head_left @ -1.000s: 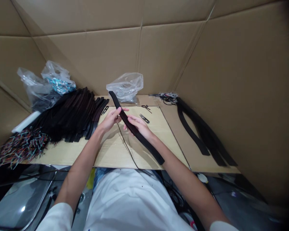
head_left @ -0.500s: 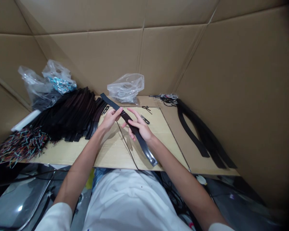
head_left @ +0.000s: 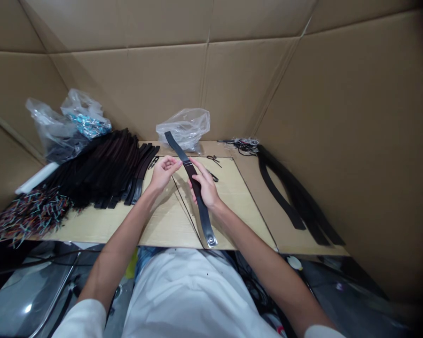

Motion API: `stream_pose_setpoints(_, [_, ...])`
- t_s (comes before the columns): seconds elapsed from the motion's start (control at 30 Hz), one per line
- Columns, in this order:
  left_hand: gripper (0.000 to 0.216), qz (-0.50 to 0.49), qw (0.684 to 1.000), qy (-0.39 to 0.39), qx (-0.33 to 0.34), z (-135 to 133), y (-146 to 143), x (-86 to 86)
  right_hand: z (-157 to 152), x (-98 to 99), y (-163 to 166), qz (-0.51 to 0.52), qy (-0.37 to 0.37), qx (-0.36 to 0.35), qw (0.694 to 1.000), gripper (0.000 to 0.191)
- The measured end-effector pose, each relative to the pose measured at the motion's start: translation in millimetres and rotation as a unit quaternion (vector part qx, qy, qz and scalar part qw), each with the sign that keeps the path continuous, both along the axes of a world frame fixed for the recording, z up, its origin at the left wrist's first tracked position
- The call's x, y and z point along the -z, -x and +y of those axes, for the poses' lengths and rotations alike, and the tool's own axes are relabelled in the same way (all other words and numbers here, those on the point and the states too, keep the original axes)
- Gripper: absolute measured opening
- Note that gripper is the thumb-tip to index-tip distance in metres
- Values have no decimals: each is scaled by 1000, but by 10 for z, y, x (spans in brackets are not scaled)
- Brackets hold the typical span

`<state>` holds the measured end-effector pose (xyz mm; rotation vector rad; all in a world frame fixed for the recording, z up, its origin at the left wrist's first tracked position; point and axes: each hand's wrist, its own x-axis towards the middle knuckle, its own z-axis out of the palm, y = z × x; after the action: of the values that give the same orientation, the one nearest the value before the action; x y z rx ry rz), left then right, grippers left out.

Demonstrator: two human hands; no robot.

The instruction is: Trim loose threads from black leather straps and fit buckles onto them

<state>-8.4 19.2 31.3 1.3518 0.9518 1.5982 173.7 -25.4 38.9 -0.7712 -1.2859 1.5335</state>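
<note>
I hold a long black strap (head_left: 201, 211) above the wooden table (head_left: 162, 225). It runs from near the clear bag down to my lap edge, and its near end carries a metal stud. My right hand (head_left: 203, 187) is wrapped round the strap's middle. My left hand (head_left: 165, 170) pinches closed beside the strap's upper part, at a thin pale band that crosses it. A thin black cord (head_left: 183, 206) lies on the table under my hands.
A big heap of black straps (head_left: 102, 169) lies at the left, with coloured tags (head_left: 28, 213) and plastic bags (head_left: 66, 124) beside it. A clear bag (head_left: 184, 126) stands at the back. Small snips (head_left: 214, 159) lie behind my hands. More straps (head_left: 292, 192) lie at the right. Cardboard walls surround the table.
The strap has turned over and swung more upright, its studded underside now facing me. My right hand closed round its middle, and my left hand shifted to a pinch near the top.
</note>
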Motion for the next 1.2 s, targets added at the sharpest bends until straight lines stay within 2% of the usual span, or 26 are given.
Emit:
stream_pose_setpoints(0.3, [43, 61, 997, -41, -7, -57, -20, -36, 31, 39, 4, 14, -31, 15, 999, 66])
stream_pose_setpoints(0.47, [40, 66, 997, -31, 8, -111, -13, -76, 69, 81, 11, 21, -40, 27, 999, 60])
stream_pose_setpoints(0.67, [43, 90, 995, -11, 38, -82, 55, -40, 101, 133, 16, 14, -37, 31, 999, 58])
stream_pose_setpoints(0.8, [48, 33, 997, 35, 58, -56, 28, -25, 118, 160, 46, 42, -34, 3, 999, 59])
stream_pose_setpoints(0.93, [58, -48, 987, 91, 121, -64, 3, -43, 109, 151, 15, 82, -7, -61, 995, 60])
stream_pose_setpoints(1.03, [59, -67, 981, 99, 152, -70, 46, -55, 83, 117, -26, 85, 5, -108, 991, 60])
stream_pose_setpoints(1.13, [57, -75, 983, 93, 140, -63, 90, -48, 81, 102, -24, 70, 10, -125, 990, 65])
stream_pose_setpoints(1.2, [56, -73, 986, 92, 122, -58, 95, -42, 101, 108, -3, 62, 10, -119, 991, 61])
